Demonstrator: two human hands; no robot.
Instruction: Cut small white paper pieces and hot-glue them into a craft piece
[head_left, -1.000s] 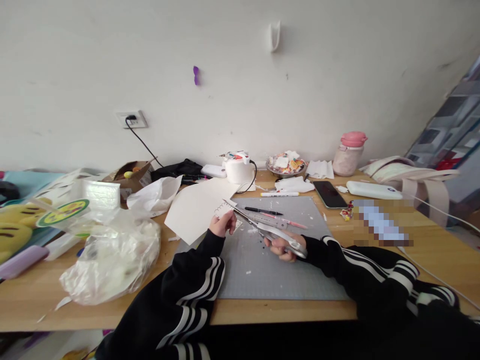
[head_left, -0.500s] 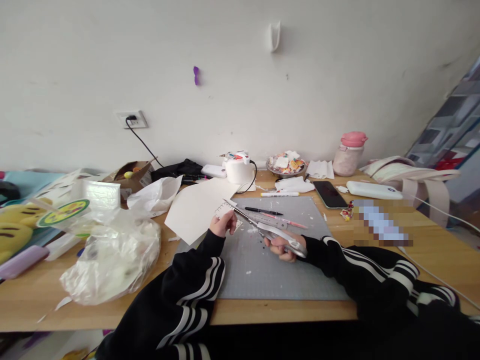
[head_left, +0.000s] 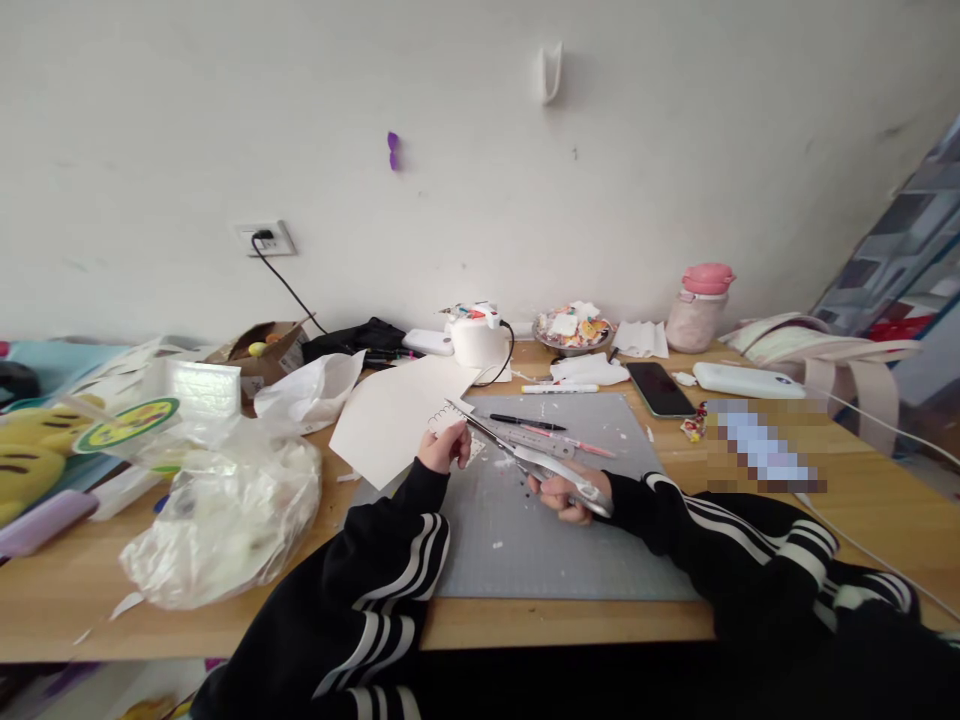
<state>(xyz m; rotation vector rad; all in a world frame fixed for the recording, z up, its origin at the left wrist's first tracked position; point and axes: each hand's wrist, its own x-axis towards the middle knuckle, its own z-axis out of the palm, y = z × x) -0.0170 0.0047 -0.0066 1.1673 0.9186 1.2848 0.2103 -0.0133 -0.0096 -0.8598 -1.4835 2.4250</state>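
Observation:
My left hand point(head_left: 445, 446) is closed in a pinch on a small white piece of paper point(head_left: 442, 414) with a wavy outline drawn along it. In my right hand point(head_left: 564, 494) is a pair of scissors point(head_left: 553, 466) with pale grey handles. The blades point up and left and reach the paper just above my left fingers. How far the blades are apart is hard to make out. Both hands are over the grey cutting mat point(head_left: 555, 560). Beyond the scissors lie a black pen point(head_left: 527, 422), a ruler point(head_left: 536, 440) and a pinkish pen point(head_left: 585, 446).
A large white sheet point(head_left: 401, 410) lies left of the mat. Further left are a crumpled plastic bag point(head_left: 232, 520) and a yellow plush toy point(head_left: 34, 450). A bowl of scraps point(head_left: 574, 330), a pink-lidded bottle point(head_left: 699, 310), a phone point(head_left: 661, 388) and a white power bank point(head_left: 750, 380) stand or lie behind and right.

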